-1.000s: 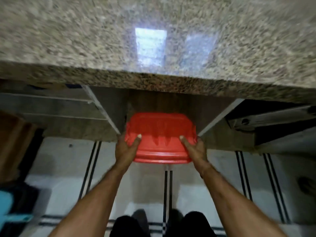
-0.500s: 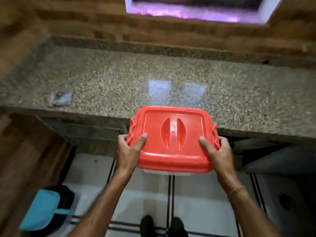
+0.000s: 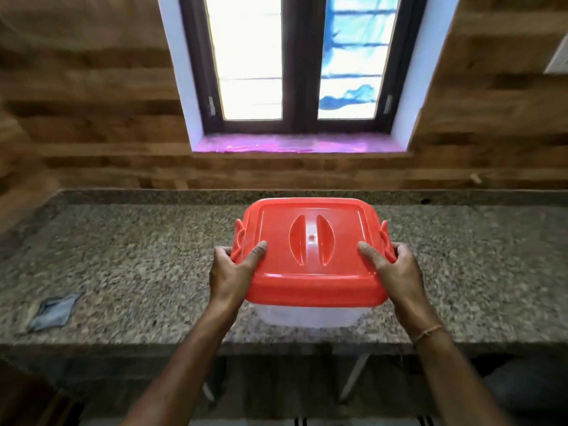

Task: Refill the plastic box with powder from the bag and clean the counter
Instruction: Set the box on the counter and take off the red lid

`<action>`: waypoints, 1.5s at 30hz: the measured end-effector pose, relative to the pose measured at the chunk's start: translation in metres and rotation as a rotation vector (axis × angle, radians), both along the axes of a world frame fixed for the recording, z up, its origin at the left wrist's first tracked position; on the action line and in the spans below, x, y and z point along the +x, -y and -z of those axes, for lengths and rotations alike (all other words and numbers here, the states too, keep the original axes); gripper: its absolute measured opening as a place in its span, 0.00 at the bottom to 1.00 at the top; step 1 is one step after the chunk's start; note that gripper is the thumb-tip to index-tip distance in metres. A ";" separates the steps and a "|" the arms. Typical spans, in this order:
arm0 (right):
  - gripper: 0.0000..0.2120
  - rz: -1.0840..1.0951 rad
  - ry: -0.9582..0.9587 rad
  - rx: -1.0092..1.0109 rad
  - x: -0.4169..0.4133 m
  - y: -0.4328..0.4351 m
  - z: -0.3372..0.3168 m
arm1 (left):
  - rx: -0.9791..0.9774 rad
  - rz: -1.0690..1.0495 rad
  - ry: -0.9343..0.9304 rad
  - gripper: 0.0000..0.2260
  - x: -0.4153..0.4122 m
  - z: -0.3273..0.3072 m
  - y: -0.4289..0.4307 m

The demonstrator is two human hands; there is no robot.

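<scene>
Lifted up over the desk (image 3: pixel 138 256), the lidded plastic box (image 3: pixel 307 316) is gripped at its sides by left hand (image 3: pixel 233 272) and right hand (image 3: pixel 396 272); contents unclear.

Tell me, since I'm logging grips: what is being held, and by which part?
The plastic box, by the sides of its red lid: left hand on the left, right hand on the right.

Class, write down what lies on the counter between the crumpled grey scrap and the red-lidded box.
Head view: bare speckled counter between the grey scrap and the box, then the left hand gripping the box's side.
</scene>
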State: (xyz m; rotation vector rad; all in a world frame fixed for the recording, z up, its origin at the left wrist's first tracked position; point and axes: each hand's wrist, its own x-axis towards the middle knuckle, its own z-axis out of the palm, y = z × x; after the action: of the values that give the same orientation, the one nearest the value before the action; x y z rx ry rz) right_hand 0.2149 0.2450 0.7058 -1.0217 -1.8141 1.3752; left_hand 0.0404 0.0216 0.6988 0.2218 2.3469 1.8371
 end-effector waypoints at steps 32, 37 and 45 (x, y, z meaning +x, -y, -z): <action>0.47 -0.111 0.567 0.177 -0.179 -0.243 0.050 | -0.148 0.033 0.337 0.30 -0.189 0.057 -0.205; 0.38 -0.091 0.570 0.145 -0.182 -0.244 0.049 | -0.039 0.067 0.423 0.18 -0.193 0.053 -0.204; 0.29 0.012 0.446 0.056 -0.183 -0.237 0.049 | 0.062 0.272 0.301 0.23 -0.170 0.032 -0.214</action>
State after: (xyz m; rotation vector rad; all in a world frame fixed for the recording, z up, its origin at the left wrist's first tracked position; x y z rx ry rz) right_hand 0.0319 0.4818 0.6568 -1.3890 -2.1427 1.1435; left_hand -0.1297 0.2357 0.6670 0.2397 1.9544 1.6818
